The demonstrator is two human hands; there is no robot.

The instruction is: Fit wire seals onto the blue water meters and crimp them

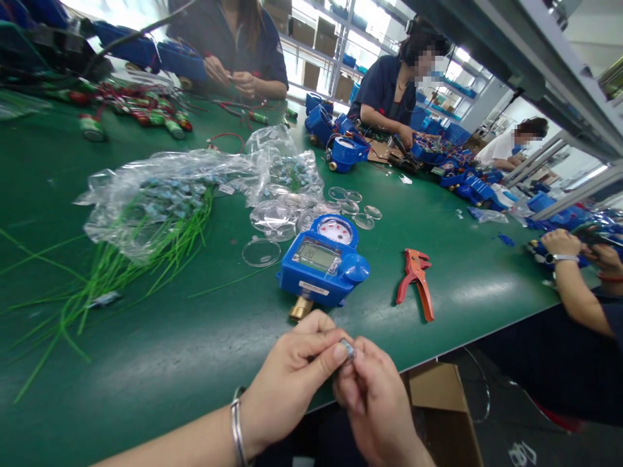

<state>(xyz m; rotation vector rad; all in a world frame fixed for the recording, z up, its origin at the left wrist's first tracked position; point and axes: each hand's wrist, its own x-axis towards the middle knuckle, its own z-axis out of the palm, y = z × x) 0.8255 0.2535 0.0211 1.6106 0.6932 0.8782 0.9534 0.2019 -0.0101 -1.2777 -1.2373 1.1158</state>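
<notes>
My left hand (299,373) pinches a small clear and light-blue plastic seal (347,349) between thumb and forefinger, near the table's front edge. Against its other side close the fingertips of my right hand (374,383). Just beyond my hands stands a blue water meter (311,275) with a grey display, a round dial under its raised ring and a brass threaded end (300,307) pointing toward me. To the left, a clear plastic bag (111,220) holds many similar light-blue seals, with green wires (160,266) trailing out of it.
Orange-red cutting pliers (416,282) lie right of the meter. Clear round discs (261,253) are scattered behind it. Batteries with red wires (165,117) pile up at back left. Co-workers sit across and to the right; one forearm (579,285) rests at the right edge. A cardboard box (440,389) stands below the table.
</notes>
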